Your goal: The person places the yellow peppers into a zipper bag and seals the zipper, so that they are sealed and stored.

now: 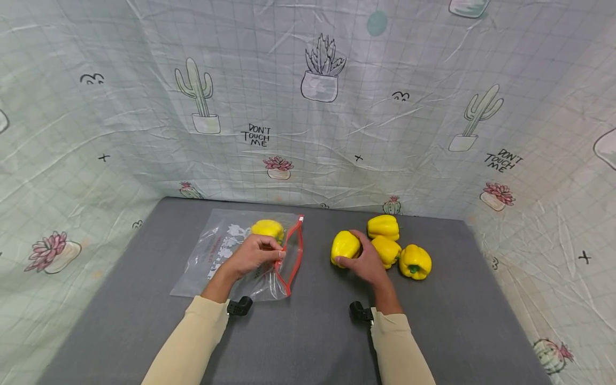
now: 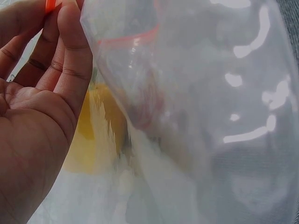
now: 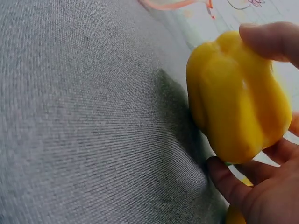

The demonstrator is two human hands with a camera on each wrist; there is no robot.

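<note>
A clear zip bag (image 1: 192,272) with a red zip edge lies on the grey table, its mouth facing right and spread apart. My left hand (image 1: 254,254) pinches the bag's red rim; in the left wrist view the fingers (image 2: 70,28) hold that rim at the top. Inside the bag is one yellow bell pepper (image 1: 267,229). To the right of the bag, my right hand (image 1: 368,260) grips another yellow bell pepper (image 1: 344,248), thumb on one side and fingers on the other. The right wrist view shows this bell pepper (image 3: 238,98) close to the table surface.
Three more yellow bell peppers stand to the right of my right hand: one at the back (image 1: 383,227), one in the middle (image 1: 386,251) and one at the right (image 1: 415,262). A patterned curtain (image 1: 317,160) encloses the table's back and sides.
</note>
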